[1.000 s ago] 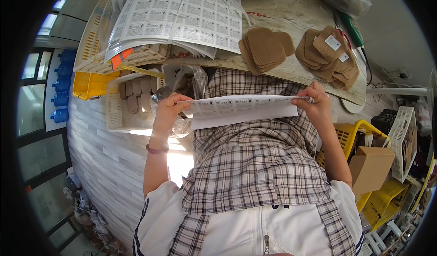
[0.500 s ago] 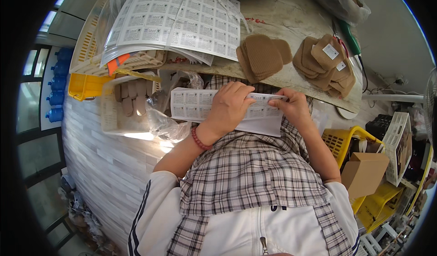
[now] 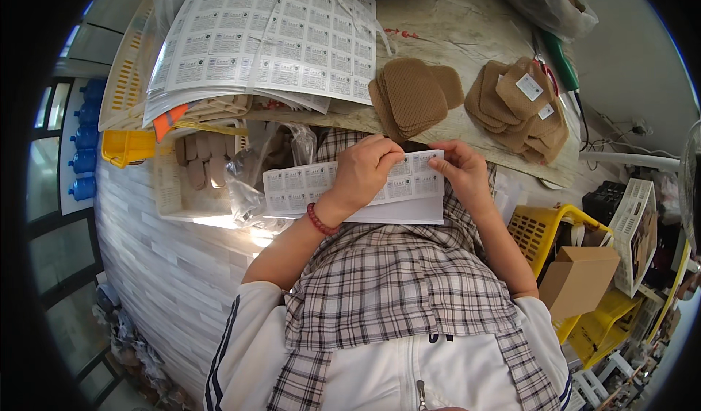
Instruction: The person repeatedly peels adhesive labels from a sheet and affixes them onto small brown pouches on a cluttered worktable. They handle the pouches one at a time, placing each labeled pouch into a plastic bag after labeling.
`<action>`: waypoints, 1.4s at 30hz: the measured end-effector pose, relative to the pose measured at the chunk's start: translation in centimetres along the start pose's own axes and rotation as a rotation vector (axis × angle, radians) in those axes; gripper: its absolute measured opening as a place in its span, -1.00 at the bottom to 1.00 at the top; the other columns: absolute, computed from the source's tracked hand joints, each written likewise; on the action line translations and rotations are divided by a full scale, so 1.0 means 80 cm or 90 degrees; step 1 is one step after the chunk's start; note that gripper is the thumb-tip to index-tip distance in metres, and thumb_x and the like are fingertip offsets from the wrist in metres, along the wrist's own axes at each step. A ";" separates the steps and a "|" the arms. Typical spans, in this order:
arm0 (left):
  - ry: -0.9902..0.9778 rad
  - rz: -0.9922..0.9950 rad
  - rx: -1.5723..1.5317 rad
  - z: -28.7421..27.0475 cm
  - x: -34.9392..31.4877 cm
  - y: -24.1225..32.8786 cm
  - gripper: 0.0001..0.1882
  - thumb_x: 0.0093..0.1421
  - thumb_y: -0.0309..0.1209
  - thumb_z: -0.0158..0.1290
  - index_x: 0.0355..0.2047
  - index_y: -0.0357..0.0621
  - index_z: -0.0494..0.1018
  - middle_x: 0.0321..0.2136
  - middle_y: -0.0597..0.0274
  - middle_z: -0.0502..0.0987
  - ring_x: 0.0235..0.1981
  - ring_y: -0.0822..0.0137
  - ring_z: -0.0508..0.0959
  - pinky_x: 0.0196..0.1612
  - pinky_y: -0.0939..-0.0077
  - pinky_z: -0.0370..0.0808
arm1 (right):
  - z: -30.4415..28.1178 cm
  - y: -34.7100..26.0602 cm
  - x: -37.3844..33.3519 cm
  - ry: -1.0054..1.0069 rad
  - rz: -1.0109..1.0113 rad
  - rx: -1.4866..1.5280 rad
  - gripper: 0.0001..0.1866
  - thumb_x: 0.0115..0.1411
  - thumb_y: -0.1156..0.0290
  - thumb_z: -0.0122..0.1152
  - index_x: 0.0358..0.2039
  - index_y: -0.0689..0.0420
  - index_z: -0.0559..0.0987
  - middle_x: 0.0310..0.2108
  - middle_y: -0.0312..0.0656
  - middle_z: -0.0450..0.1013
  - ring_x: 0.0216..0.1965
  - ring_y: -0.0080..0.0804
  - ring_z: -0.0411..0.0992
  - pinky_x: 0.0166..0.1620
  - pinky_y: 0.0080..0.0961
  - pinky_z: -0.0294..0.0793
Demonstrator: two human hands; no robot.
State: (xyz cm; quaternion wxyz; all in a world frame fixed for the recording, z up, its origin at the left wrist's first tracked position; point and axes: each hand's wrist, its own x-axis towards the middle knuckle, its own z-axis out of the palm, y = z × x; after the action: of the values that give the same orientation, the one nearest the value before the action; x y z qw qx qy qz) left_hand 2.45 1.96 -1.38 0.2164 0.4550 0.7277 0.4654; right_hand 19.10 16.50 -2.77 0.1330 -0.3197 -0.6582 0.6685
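1. The scene is bright; white glare burns out part of the pale plank floor (image 3: 146,243) beside the low white plastic crate (image 3: 168,192).
2. Highlights glint on the crumpled clear plastic bag (image 3: 241,187).
3. Fisheye distortion curves the dark-framed glass panes (image 3: 69,254), and the corners go black (a thin blue fringe edges the rim).
4. Midframe looks fairly sharp, though lettering on the folded white printed paper (image 3: 420,183) is too fine to read.
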 end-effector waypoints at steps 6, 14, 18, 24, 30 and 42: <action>-0.011 -0.017 0.003 0.002 0.005 0.001 -0.92 0.16 -0.47 0.18 -0.39 -0.24 0.58 -0.48 0.17 0.56 -0.44 0.21 0.57 -0.37 0.38 0.47 | -0.011 0.002 0.002 0.038 -0.068 -0.026 -0.85 0.16 0.59 0.33 -0.23 0.24 0.64 -0.24 -0.26 0.55 -0.24 -0.55 0.53 -0.19 -0.60 0.53; -0.033 -0.039 0.012 0.005 0.010 -0.006 -0.92 0.16 -0.49 0.20 -0.38 -0.25 0.59 -0.46 0.17 0.57 -0.48 0.29 0.57 -0.41 0.45 0.45 | -0.005 -0.005 0.006 0.116 -0.318 -0.336 -0.83 0.12 0.53 0.36 -0.24 0.19 0.63 -0.24 -0.17 0.51 -0.26 -0.33 0.53 -0.19 -0.47 0.54; -0.046 -0.035 0.021 0.001 0.006 -0.007 -0.91 0.16 -0.45 0.18 -0.41 -0.22 0.58 -0.47 0.16 0.56 -0.43 0.18 0.57 -0.37 0.34 0.47 | -0.005 -0.033 0.033 0.184 -0.269 -0.373 -0.69 0.14 0.44 0.37 -0.10 0.17 0.59 -0.19 -0.17 0.49 -0.22 -0.27 0.50 -0.20 -0.40 0.54; -0.047 0.011 0.041 0.005 0.002 -0.010 -0.93 0.15 -0.47 0.18 -0.42 -0.22 0.57 -0.51 0.14 0.52 -0.44 0.14 0.55 -0.37 0.31 0.46 | 0.027 -0.056 0.102 0.196 -0.350 -0.677 -0.38 -0.01 0.20 0.47 0.07 0.13 0.50 -0.01 -0.18 0.45 0.01 -0.17 0.40 0.06 -0.27 0.38; -0.038 0.039 0.028 0.002 0.000 -0.010 -0.93 0.15 -0.49 0.17 -0.42 -0.23 0.57 -0.50 0.12 0.53 -0.44 0.12 0.54 -0.35 0.31 0.47 | 0.005 -0.067 0.145 -0.099 -0.457 -0.813 -0.36 -0.13 0.44 0.45 0.06 0.07 0.53 0.14 -0.27 0.43 0.11 -0.25 0.37 0.14 -0.28 0.30; -0.031 0.036 0.013 0.003 0.002 -0.004 -0.90 0.17 -0.46 0.15 -0.45 -0.22 0.55 -0.48 0.14 0.54 -0.40 0.09 0.56 -0.34 0.25 0.48 | -0.042 -0.087 0.152 -0.203 -0.522 -0.573 -0.78 0.01 0.64 0.22 -0.28 0.17 0.53 0.01 -0.20 0.50 0.02 -0.18 0.46 -0.05 -0.37 0.53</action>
State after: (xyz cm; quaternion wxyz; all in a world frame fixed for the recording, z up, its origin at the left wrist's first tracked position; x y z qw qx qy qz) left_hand 2.39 2.16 -1.71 0.2159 0.4886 0.7140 0.4525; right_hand 10.19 27.13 1.08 0.1308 0.0375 -0.9560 0.2599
